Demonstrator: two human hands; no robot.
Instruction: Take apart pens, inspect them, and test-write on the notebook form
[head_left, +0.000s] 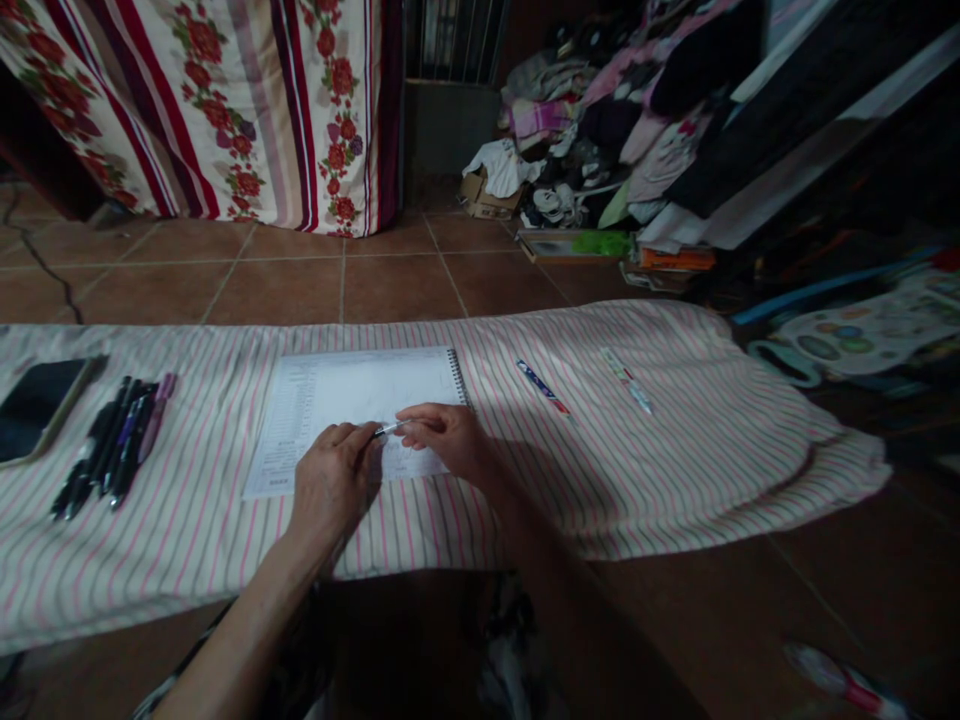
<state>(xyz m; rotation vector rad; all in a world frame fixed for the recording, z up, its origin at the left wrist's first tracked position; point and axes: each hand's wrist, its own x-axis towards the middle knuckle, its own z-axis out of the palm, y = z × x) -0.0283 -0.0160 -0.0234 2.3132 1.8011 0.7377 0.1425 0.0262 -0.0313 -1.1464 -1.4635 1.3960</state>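
Observation:
Both my hands meet over the lower edge of a spiral notebook (352, 395) that lies open on a striped cloth (675, 450). My left hand (334, 480) and my right hand (446, 435) are closed on the two ends of a small white pen (390, 428), held level between them just above the page. The page carries a printed table on its left side.
A row of several dark pens (112, 440) and a phone (37, 405) lie on the cloth at the left. Two more pens (543, 387) (628, 381) lie to the right of the notebook. A floral curtain (225, 110) and a clothes pile (615, 130) stand behind on the tiled floor.

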